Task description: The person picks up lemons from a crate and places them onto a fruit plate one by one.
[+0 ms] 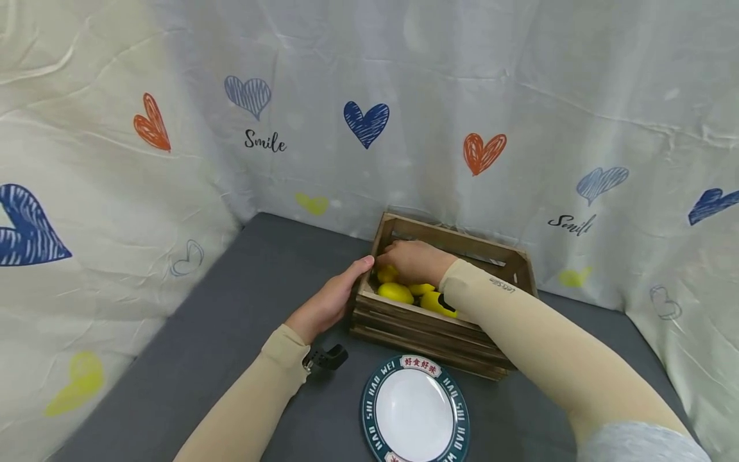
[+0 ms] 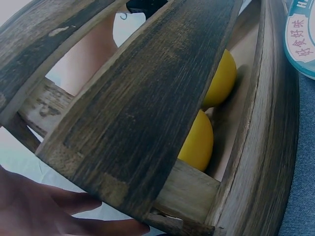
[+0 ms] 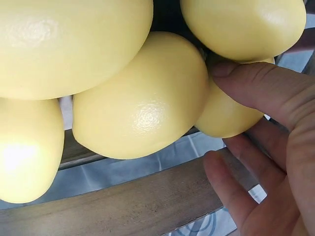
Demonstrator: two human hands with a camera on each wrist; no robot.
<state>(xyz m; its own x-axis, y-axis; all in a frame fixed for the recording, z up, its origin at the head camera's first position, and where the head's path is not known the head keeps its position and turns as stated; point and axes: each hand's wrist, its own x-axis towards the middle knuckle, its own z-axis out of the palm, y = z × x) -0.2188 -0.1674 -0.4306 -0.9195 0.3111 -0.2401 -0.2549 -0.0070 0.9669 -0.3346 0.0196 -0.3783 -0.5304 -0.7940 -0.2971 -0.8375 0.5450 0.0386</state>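
Yellow glossy oval fruit (image 3: 224, 116), probably light, slick: right hand (image 1: 418, 261) is aptly pinching its sides. Left hand (image 1: 327, 301), straight-fingered, is touching brown slatted wooden crate (image 1: 421, 331).

Head view: high, facing forward and down to crate (image 1: 427, 333) and plate (image 1: 414, 414). Left wrist: close outside slats (image 2: 142, 103), plate shared. Right wrist: tight on lemons (image 3: 142, 98) inside.

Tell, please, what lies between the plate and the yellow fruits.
In the head view, the wooden box's front wall lies between the plate and the yellow fruits.
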